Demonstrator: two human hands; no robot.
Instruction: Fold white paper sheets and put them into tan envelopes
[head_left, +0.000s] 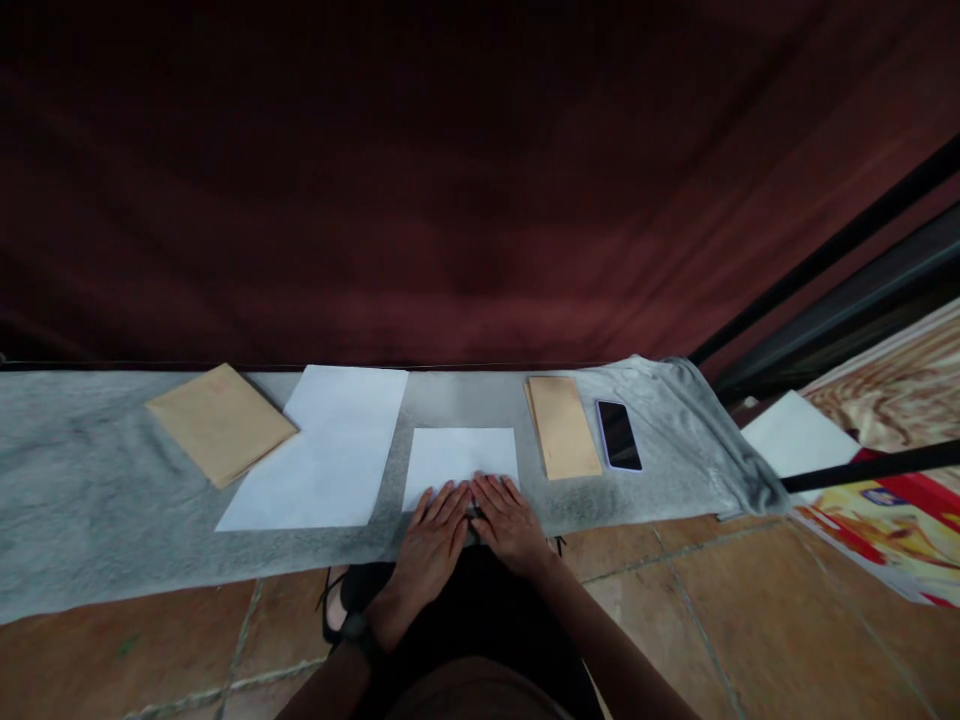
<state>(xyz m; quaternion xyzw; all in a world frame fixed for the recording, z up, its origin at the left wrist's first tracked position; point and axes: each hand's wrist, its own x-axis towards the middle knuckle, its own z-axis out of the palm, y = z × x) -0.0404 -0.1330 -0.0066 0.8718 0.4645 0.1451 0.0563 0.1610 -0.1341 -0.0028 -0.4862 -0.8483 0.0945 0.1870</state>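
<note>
A white sheet of paper (461, 455), smaller than the stack at its left, lies in front of me near the cloth's front edge. My left hand (435, 535) rests flat on its lower part, fingers stretched forward. Beside it, my right hand (506, 520) also lies flat on the sheet's near edge, and the fingertips of both hands meet around the middle. Neither hand grips anything. The part of the sheet under my palms is hidden.
Larger white paper (322, 450) lies at left, partly under brown envelopes (221, 425). Smaller brown envelopes (566, 428) and a phone (619, 436) lie right. Grey cloth (97, 500) covers the narrow table. A dark red curtain (450, 200) hangs behind; a red-yellow box (892, 520) stands far right.
</note>
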